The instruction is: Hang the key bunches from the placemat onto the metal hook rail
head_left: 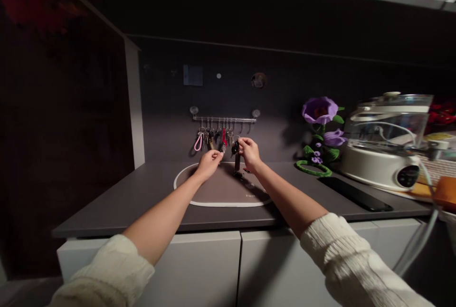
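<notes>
A clear hook rail (pixel 225 119) is fixed to the dark back wall, with several bunches of keys hanging along its left and middle hooks. Among them are a pink loop (pixel 198 142) and a red strap (pixel 224 136). My left hand (pixel 209 164) is closed in a pinch at the lower end of the red-strapped keys. Just beside it, my right hand (pixel 250 153) grips a key ring by its top, and a dark bunch of keys (pixel 237 156) dangles below the fingers, in front of the rail's right part. The fingers partly hide both bunches.
Beneath my hands lies a brown mat (pixel 217 195) with a pale rim on the grey counter (pixel 124 202). To the right are purple craft flowers (pixel 320 110), a black phone (pixel 354 194) and a white appliance (pixel 377 164) with a clear top. A shelf (pixel 285 17) overhangs the counter.
</notes>
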The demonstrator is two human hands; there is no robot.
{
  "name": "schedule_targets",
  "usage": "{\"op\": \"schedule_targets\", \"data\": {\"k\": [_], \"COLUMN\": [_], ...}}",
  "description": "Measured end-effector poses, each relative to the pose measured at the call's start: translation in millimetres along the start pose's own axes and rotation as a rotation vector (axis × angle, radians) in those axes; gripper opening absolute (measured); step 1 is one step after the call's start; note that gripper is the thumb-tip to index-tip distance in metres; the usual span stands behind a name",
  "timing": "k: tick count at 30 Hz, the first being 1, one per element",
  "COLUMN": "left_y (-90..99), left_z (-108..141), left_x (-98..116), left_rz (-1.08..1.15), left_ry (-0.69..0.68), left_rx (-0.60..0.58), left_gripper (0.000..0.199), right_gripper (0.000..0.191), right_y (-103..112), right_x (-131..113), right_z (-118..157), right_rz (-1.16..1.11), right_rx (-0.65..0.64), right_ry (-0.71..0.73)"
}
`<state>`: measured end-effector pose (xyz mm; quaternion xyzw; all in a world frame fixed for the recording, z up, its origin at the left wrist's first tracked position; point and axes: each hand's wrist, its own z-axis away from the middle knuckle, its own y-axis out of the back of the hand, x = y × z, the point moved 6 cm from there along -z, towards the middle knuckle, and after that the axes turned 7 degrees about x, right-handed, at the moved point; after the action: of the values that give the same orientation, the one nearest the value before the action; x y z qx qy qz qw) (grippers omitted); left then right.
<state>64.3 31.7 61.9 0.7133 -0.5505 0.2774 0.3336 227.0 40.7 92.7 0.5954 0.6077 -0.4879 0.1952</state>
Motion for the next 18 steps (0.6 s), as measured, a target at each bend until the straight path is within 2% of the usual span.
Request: {"op": "schedule_targets", "data": {"k": [7,12,18], "left_y": [-5.0,-6.9,-12.9], "left_z": [4.2,7.9,11.6], "left_x": [2.5,5.2,7.3], "left_rz": [-0.306,-0.45,-0.538], "left_ry": [-0.208,-0.249,-0.3], "left_rx": [0.001,0.002,-0.029], "left_gripper": [0.024,0.024,0.024], "right_gripper": [0.014,0.004,0.006], "right_y": [7.0,8.3,-0.3], "right_x": [-11.4,-18.3,-15.6], "right_z": [-28.8,-49.4,-69.7], "right_rz": [0.063,0.052,0.05], "right_rx": [0.071,0.146,0.142], "right_ry": [-0.009,-0.031,-0.061]}}
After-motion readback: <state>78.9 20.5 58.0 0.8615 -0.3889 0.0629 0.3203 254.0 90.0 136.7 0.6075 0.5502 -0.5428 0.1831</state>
